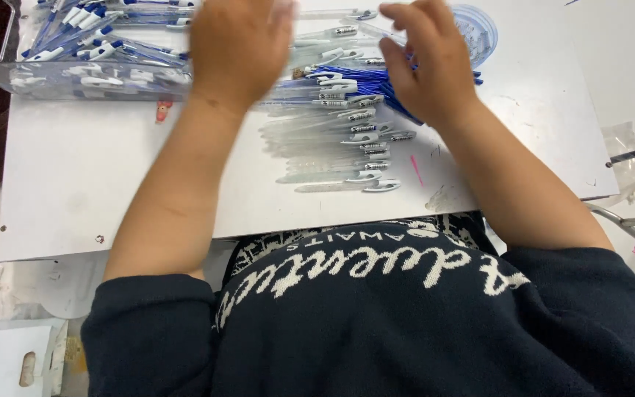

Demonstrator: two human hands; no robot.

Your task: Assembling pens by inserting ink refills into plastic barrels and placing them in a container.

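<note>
1. The left hand (235,45) is at the top middle of the frame. It is blurry, so I cannot tell if its fingers are apart or holding something.
2. The right hand (428,62) is at the top right. Its fingers are bent and a little apart, resting on the blue refills (376,79).
3. The clear pen barrels (332,140) lie in a row on the white tabletop (97,169), in the middle of the frame, between the two arms.
4. A clear tray (75,77) at the upper left holds finished blue and white pens (90,40).
5. A clear round tub (483,29) sits at the upper right, just behind the right hand.
6. To do this well, I think it helps to pick one piece at a time and keep the row neat, so nothing rolls away.
</note>
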